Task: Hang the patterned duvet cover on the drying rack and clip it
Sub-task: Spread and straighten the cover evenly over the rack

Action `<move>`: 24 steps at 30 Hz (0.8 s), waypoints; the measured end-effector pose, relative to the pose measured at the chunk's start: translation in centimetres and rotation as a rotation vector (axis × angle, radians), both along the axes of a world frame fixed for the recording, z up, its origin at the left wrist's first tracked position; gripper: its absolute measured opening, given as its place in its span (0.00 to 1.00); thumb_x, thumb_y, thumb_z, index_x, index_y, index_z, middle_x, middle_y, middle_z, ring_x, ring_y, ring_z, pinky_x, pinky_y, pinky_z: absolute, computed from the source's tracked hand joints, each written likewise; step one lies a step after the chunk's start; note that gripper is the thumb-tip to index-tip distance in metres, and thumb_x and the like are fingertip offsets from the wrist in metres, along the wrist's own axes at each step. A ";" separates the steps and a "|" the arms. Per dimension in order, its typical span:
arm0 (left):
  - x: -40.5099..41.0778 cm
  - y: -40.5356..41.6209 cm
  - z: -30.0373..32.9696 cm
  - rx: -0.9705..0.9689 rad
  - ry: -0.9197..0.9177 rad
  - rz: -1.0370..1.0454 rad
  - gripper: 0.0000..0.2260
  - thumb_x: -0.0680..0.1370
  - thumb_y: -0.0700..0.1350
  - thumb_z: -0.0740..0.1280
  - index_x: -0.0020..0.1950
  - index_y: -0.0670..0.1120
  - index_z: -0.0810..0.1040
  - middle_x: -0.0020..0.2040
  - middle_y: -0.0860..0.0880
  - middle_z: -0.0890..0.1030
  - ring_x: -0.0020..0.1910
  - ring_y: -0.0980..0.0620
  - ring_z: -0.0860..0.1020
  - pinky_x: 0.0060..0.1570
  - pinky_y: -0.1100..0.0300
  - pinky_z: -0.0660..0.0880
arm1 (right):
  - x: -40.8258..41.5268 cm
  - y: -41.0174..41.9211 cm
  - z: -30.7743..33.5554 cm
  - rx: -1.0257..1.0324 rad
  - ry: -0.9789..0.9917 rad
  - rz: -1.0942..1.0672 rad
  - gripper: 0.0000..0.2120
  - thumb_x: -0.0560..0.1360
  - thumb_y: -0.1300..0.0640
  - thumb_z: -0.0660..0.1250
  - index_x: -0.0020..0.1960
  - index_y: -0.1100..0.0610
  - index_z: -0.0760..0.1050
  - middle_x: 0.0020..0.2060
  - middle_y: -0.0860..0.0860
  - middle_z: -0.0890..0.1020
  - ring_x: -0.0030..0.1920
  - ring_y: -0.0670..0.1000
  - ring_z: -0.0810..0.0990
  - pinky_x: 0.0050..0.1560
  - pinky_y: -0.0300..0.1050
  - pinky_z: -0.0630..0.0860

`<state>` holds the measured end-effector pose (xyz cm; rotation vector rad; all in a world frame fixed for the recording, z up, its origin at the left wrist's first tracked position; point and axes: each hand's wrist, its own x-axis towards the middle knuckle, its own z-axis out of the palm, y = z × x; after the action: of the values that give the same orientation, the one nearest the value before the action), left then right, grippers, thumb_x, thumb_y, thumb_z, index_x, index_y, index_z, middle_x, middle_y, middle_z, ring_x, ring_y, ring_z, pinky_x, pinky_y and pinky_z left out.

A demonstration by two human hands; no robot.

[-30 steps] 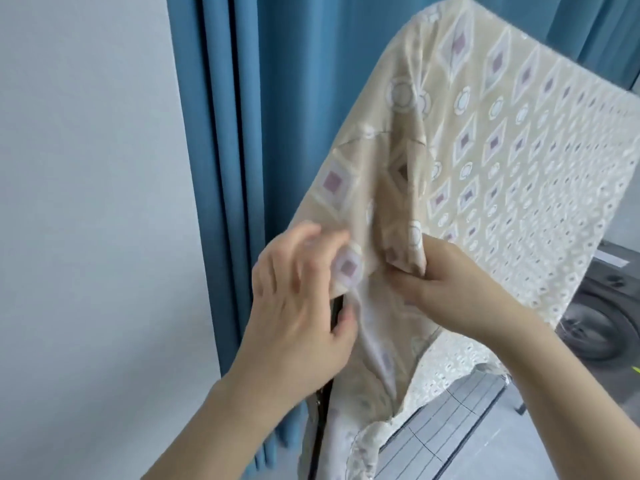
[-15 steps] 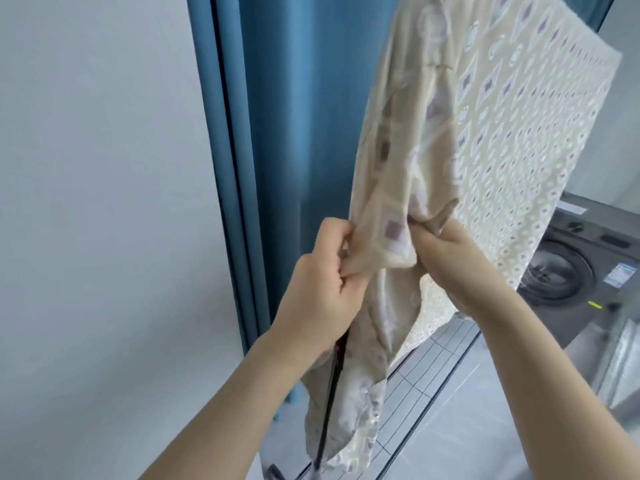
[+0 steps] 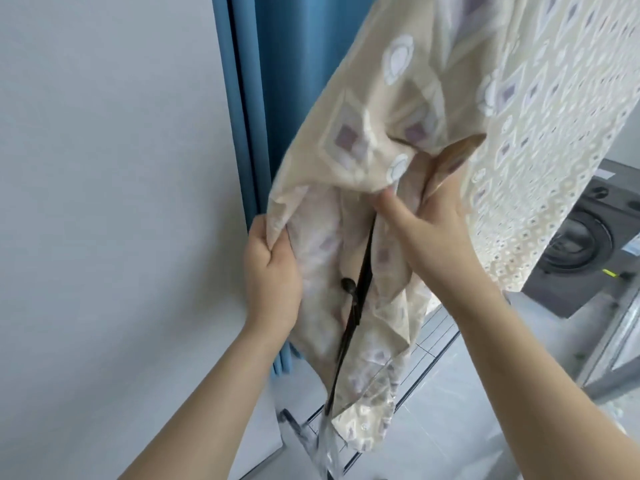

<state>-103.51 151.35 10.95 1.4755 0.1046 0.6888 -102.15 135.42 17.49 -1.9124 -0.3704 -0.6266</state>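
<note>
blue curtain point(image 3: 277, 98) behind: left hand point(image 3: 272, 271) and right hand point(image 3: 427, 230) each pinch the patterned duvet cover point(image 3: 398, 109), apparently spreading its bunched end over the drying rack point(image 3: 360, 271) pole.

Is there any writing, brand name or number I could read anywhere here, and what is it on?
No text can be read.
Washing machine: a white label on its top and a sticker at the frame's right edge, both too blurred to read.
Duvet cover: diamonds and circles only, no words.
</note>
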 end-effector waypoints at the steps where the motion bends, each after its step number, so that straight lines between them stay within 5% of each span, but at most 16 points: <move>1: -0.4 0.0 0.5 0.074 -0.010 -0.027 0.10 0.83 0.44 0.58 0.44 0.48 0.76 0.37 0.50 0.77 0.38 0.54 0.75 0.41 0.63 0.72 | 0.3 0.1 -0.6 -0.039 0.033 -0.055 0.31 0.75 0.48 0.69 0.74 0.50 0.60 0.65 0.42 0.71 0.66 0.39 0.69 0.65 0.34 0.66; 3: -1.4 -0.2 1.1 0.265 0.017 -0.238 0.14 0.82 0.43 0.60 0.37 0.41 0.73 0.29 0.45 0.71 0.30 0.54 0.70 0.31 0.65 0.66 | 0.6 0.5 -1.7 -0.050 0.050 -0.089 0.31 0.75 0.50 0.68 0.73 0.50 0.59 0.63 0.41 0.73 0.63 0.42 0.72 0.62 0.40 0.70; 6: -1.9 0.2 -0.3 0.324 0.152 -0.487 0.15 0.75 0.41 0.62 0.31 0.52 0.63 0.27 0.56 0.64 0.28 0.56 0.64 0.31 0.63 0.63 | 0.7 0.8 -3.3 -0.072 0.059 -0.126 0.26 0.75 0.51 0.68 0.69 0.53 0.64 0.52 0.40 0.78 0.53 0.41 0.77 0.54 0.48 0.75; 11: -1.4 0.6 -4.9 0.596 0.588 -0.389 0.16 0.77 0.46 0.66 0.30 0.45 0.67 0.25 0.52 0.67 0.26 0.52 0.67 0.28 0.61 0.63 | -0.5 -0.4 -6.7 -0.018 0.104 -0.055 0.17 0.75 0.60 0.68 0.58 0.58 0.63 0.40 0.40 0.72 0.40 0.31 0.75 0.39 0.33 0.73; 14: -1.3 0.8 -6.3 0.336 0.680 -0.319 0.12 0.81 0.51 0.62 0.39 0.50 0.75 0.33 0.47 0.75 0.33 0.48 0.75 0.35 0.59 0.69 | -1.2 -0.7 -9.8 -0.061 0.211 -0.091 0.12 0.74 0.60 0.66 0.53 0.57 0.65 0.38 0.42 0.73 0.38 0.35 0.75 0.35 0.32 0.71; 16: -1.2 0.9 -6.0 0.125 0.593 -0.160 0.11 0.82 0.50 0.61 0.41 0.53 0.75 0.36 0.47 0.78 0.38 0.46 0.77 0.38 0.59 0.71 | -1.0 -1.1 -12.1 -0.170 0.275 -0.087 0.05 0.72 0.61 0.64 0.40 0.58 0.68 0.29 0.45 0.73 0.29 0.43 0.73 0.29 0.43 0.70; 18: -1.3 0.9 -4.6 0.100 0.488 -0.075 0.13 0.82 0.50 0.61 0.41 0.49 0.78 0.30 0.53 0.75 0.31 0.50 0.73 0.29 0.64 0.68 | -0.3 -1.5 -14.0 -0.258 0.378 -0.045 0.16 0.72 0.64 0.63 0.29 0.56 0.61 0.21 0.46 0.67 0.22 0.45 0.65 0.26 0.44 0.63; 19: -1.4 0.9 -4.0 0.110 0.445 -0.102 0.13 0.82 0.51 0.61 0.47 0.44 0.79 0.26 0.55 0.72 0.28 0.53 0.70 0.27 0.64 0.65 | -0.1 -1.6 -14.4 -0.307 0.451 -0.031 0.17 0.73 0.64 0.63 0.29 0.56 0.61 0.21 0.48 0.67 0.22 0.47 0.65 0.26 0.44 0.62; 21: -1.5 1.2 -3.0 0.199 0.430 -0.242 0.14 0.79 0.49 0.65 0.35 0.54 0.66 0.29 0.55 0.71 0.30 0.55 0.70 0.33 0.63 0.66 | 0.4 -1.7 -15.0 -0.463 0.581 0.000 0.11 0.76 0.61 0.61 0.34 0.58 0.68 0.28 0.54 0.75 0.30 0.54 0.74 0.32 0.46 0.69; 24: -1.2 2.0 -2.9 0.554 0.572 -0.368 0.02 0.74 0.49 0.68 0.41 0.53 0.78 0.37 0.56 0.78 0.37 0.56 0.76 0.40 0.59 0.73 | 1.1 -1.9 -15.6 -0.634 0.680 0.018 0.05 0.76 0.58 0.59 0.45 0.58 0.73 0.43 0.58 0.81 0.45 0.60 0.78 0.45 0.50 0.76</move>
<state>-104.67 153.38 8.09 2.1254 0.0780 -0.0332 -101.04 133.55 1.89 -2.5726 -0.1462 0.2143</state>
